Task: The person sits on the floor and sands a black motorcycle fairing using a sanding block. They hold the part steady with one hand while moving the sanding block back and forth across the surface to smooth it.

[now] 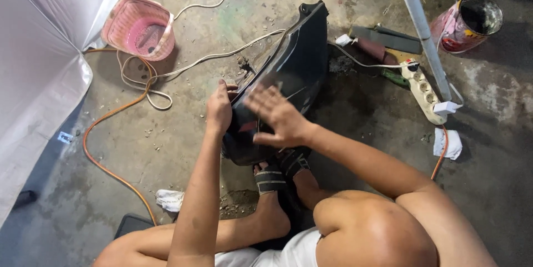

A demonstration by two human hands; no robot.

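Right hand [276,116] lies flat, fingers spread, on the glossy black motorcycle fairing panel [294,67]; left hand [220,109] grips its left edge. Panel's propped on the concrete floor [183,150] against sandalled feet [280,173], so it might slide. White cable [222,56] beside it could snag.

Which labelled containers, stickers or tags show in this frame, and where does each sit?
Round tin can with red and pink printed wrapper: top right on the floor, open, dark inside.
Small pale blue-white tag: left, at the white sheet's edge.
Red sticker: on the glossy black panel between both hands.
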